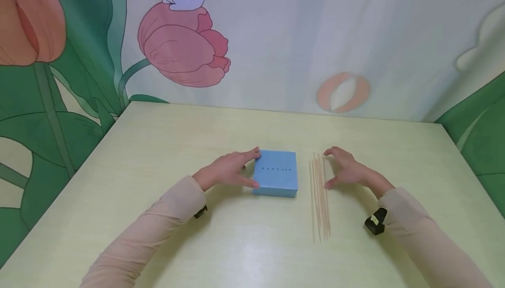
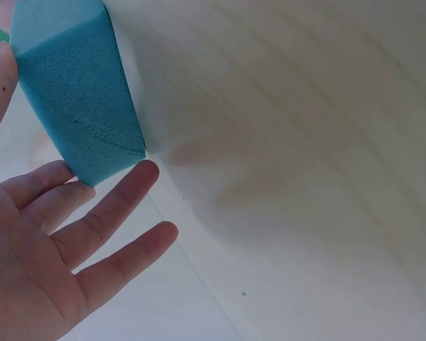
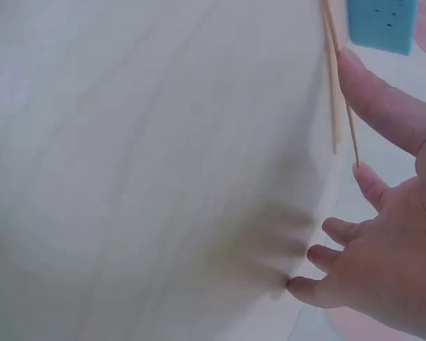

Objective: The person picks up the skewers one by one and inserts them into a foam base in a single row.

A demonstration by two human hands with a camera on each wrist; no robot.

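A square blue foam block (image 1: 276, 178) with a row of small dark holes across its top lies on the table. My left hand (image 1: 230, 169) is at its left side, thumb at the near corner and forefinger at the far one. In the left wrist view the other fingers (image 2: 121, 266) spread out beyond the foam's edge. Several thin wooden sticks (image 1: 320, 200) lie roughly side by side to the right of the block. Beside them, my right hand (image 1: 349, 170) has thumb and forefinger stretched along the rightmost stick (image 3: 351, 128), fingertips right at it, other fingers spread.
The pale wooden table (image 1: 189, 130) reaches back to a cloth backdrop (image 1: 276, 51) printed with tulips and leaves. A black wrist device (image 1: 376, 221) hangs under the right sleeve, and another (image 1: 200, 211) shows under the left.
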